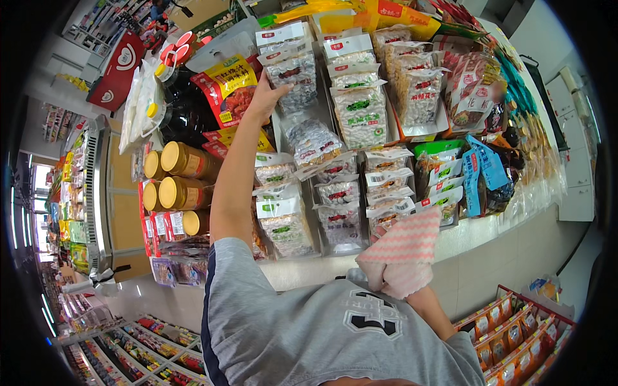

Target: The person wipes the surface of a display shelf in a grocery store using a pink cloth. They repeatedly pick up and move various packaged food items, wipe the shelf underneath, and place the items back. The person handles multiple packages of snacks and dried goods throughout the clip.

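My left hand (267, 99) reaches to a tray at the back and grips the left edge of a clear bag of snacks (294, 77), its thumb lying across the front. Just below, another snack bag (314, 142) leans over in the same white cardboard tray (294, 116). A pink-and-white striped cloth (403, 246) is bunched in my right hand (381, 234), close to the counter's front edge; the cloth hides most of that hand. Beside it stands a row of packaged snacks (388, 183) in a narrow box.
Gold-lidded jars (181, 159) and dark bottles (188, 108) stand to the left, with red seasoning pouches (229, 89) beside them. More bagged peanuts (359, 116) fill the neighbouring trays. At lower right is a red-edged rack (512, 333) of orange packets; shelving (140, 352) stands at lower left.
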The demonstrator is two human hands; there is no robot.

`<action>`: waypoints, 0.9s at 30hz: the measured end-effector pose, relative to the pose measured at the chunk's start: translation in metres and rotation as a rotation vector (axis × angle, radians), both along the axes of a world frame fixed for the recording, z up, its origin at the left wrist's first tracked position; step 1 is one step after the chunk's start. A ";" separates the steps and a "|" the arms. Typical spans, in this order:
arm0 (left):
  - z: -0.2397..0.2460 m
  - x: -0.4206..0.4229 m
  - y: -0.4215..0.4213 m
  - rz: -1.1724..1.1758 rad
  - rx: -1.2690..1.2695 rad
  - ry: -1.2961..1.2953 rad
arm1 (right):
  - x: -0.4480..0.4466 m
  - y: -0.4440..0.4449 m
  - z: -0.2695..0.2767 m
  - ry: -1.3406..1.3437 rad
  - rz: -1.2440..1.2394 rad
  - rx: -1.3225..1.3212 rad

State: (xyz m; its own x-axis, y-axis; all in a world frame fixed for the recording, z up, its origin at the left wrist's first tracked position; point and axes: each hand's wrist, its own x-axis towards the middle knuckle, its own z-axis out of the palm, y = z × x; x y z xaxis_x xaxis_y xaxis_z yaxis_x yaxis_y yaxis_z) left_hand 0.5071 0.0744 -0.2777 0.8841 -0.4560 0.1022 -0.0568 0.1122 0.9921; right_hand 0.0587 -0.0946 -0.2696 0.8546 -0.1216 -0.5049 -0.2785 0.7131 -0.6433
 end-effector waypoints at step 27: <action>0.046 -0.189 0.019 -0.019 0.661 -1.021 | -0.030 -0.001 0.041 -0.121 0.467 -1.458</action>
State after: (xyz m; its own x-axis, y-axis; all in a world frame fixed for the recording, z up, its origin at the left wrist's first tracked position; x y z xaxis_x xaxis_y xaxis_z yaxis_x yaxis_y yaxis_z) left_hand 0.3177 0.0931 -0.2318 0.5254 -0.6957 0.4899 -0.8488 -0.3885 0.3585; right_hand 0.0290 -0.0960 -0.2282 0.9818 -0.1508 -0.1153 -0.1873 -0.6711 -0.7173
